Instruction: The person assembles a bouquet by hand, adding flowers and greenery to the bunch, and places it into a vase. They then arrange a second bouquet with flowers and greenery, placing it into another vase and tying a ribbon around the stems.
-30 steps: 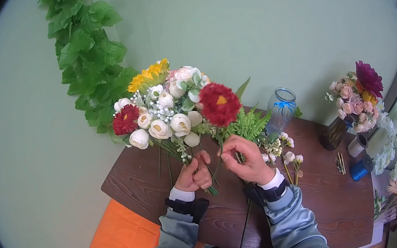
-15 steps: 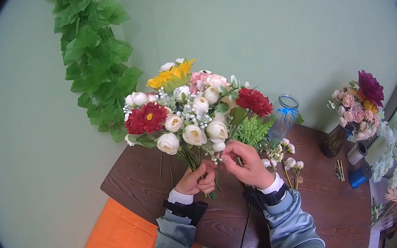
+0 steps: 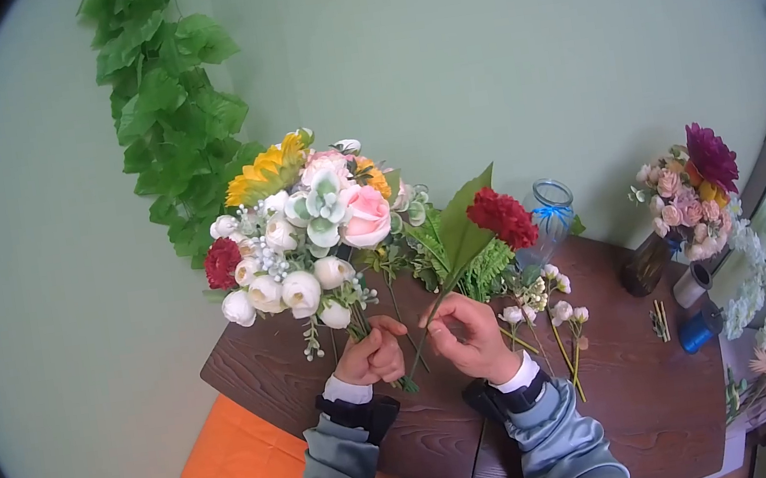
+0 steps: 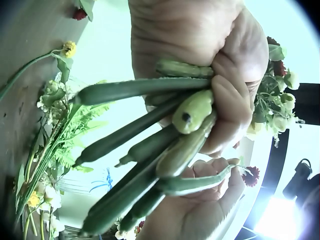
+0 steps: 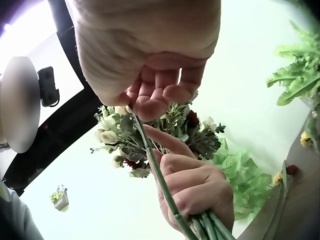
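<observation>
A mixed bouquet (image 3: 300,287) of white blooms, a yellow sunflower (image 3: 266,172), a pink rose (image 3: 366,216) and a red flower stands upright in my left hand (image 3: 367,357). The fingers of that hand wrap round its green stems (image 4: 120,180), whose cut ends show below the fist in the left wrist view. My right hand (image 3: 472,338) pinches the stem (image 5: 159,172) of a separate red flower (image 3: 501,217) with a broad green leaf (image 3: 466,226). That flower leans to the right, away from the bouquet, and its stem's lower end reaches down beside the left hand.
On the brown table (image 3: 639,418) lie fern leaves (image 3: 487,269) and small white flowers (image 3: 562,312). Behind them stands a glass jar (image 3: 550,217) with a blue ribbon. A dark vase (image 3: 643,265) of flowers, thread spools (image 3: 700,330) and more blooms line the right side.
The bouquet has turned and shifted left, bringing the pink rose to the front. The single red flower first moved in beside the bouquet's right side, and now leans farther right with its leaf showing.
</observation>
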A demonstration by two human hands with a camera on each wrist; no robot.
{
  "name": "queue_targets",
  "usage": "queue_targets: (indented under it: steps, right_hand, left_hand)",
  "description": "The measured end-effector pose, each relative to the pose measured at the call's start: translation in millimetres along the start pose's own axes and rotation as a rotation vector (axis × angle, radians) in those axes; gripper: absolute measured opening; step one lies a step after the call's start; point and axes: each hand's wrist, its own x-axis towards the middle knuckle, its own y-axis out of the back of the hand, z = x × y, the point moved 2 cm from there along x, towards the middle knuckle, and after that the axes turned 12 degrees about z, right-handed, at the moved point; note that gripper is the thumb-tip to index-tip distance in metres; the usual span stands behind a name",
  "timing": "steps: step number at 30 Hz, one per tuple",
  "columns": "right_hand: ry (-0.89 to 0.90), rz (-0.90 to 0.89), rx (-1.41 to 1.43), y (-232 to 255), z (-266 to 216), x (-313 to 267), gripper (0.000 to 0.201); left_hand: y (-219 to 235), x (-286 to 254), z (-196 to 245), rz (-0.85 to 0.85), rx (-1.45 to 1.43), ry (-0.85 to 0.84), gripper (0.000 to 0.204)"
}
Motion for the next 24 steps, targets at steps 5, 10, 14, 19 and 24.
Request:
queue_targets:
  steps: [5,10,14,19,24]
  right_hand:
    - [0.079,0.034,-0.063,2.1,-9.4,2.9,0.011]
    - [0.221,0.035,-0.2,-1.8,-17.9,-0.6,0.011]
    - [0.13,0.07,-0.239,-6.2,-22.9,3.7,0.009]
    - [-0.077,0.107,-0.149,-18.6,-23.6,12.2,0.006]
    - [-0.097,0.077,-0.2,-24.1,-6.3,13.3,0.009]
  left_hand:
    - [-4.3,-0.2,2.2,0.056,0.042,-0.025,0.041]
    - [-1.8,10.7,2.1,0.557,0.262,-0.086,0.025]
    - [-11.0,18.6,-2.8,0.749,0.318,-0.137,0.034]
    - [2.1,15.5,-15.4,0.685,0.414,-0.258,0.037]
    - [-12.3,16.2,-15.6,0.733,0.339,-0.262,0.045]
